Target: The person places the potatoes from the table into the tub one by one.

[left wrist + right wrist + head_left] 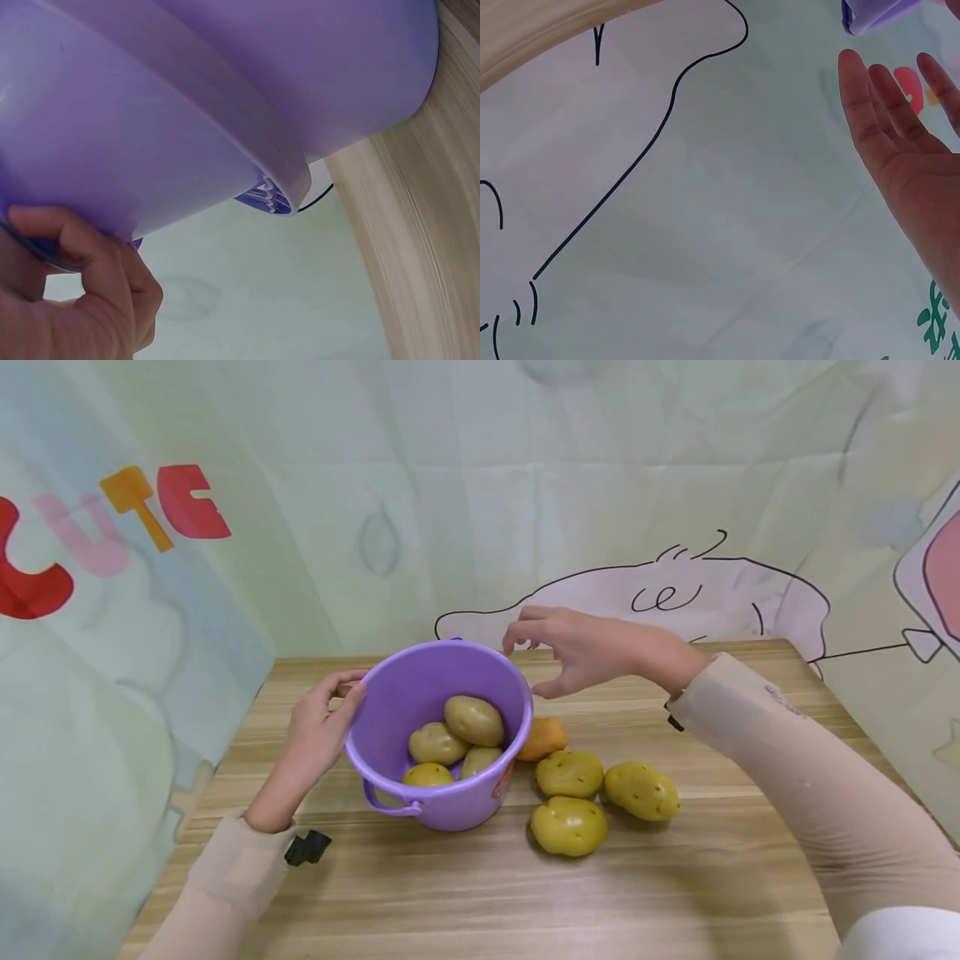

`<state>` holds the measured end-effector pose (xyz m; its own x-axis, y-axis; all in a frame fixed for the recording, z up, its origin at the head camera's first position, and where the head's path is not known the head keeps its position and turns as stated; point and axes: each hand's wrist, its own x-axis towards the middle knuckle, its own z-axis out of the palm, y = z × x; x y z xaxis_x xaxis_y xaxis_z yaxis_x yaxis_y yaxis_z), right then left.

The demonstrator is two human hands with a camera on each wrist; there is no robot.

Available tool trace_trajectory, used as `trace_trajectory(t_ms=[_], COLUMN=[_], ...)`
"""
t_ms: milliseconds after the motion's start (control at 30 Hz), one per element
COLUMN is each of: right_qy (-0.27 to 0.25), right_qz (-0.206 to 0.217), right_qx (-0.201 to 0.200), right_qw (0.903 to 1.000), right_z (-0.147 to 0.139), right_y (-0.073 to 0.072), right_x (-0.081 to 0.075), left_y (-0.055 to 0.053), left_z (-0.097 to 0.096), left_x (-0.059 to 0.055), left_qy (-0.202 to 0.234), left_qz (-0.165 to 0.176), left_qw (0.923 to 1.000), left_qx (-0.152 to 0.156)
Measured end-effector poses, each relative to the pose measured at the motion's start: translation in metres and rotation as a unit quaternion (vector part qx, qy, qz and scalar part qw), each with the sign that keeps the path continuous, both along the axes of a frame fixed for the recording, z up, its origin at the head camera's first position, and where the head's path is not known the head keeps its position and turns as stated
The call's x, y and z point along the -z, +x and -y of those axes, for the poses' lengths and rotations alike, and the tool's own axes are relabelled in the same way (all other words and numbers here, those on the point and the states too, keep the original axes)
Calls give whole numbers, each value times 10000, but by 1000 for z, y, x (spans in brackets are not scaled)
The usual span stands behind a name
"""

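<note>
A purple bucket (461,807) stands on the wooden table, its mouth facing the head camera. Several potatoes (474,721) lie inside it. My left hand (318,727) grips the bucket's left rim; in the left wrist view its curled fingers (97,251) hook over that edge. Off the opposite rim, my right hand (581,647) holds nothing, its thumb and fingers spread apart. The right wrist view shows this hand (919,161) with extended fingers below a bit of purple plastic.
Right of the bucket lie three yellowish potatoes (567,825) and an orange lumpy piece (545,738), partly hidden by the bucket. The table (450,902) meets a printed curtain (360,485) at its back and left. A looped handle (392,808) juts from the bucket's front.
</note>
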<state>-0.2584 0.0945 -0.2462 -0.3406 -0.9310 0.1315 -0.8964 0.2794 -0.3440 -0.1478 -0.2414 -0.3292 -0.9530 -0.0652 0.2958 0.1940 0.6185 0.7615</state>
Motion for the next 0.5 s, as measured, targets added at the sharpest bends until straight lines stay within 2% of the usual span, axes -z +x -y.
trace_trajectory(t_ms=[200, 500], right_qy=[157, 228], right_qz=[143, 62], right_qx=[238, 395], right_qw=[9995, 9989], right_z=[-11, -27], right_y=[1, 3], right_x=[4, 12], left_y=[1, -1], left_z=[0, 1], left_x=[-2, 0], left_qy=[61, 40], left_qz=[30, 29], left_qw=[10000, 10000], left_qx=[-6, -13])
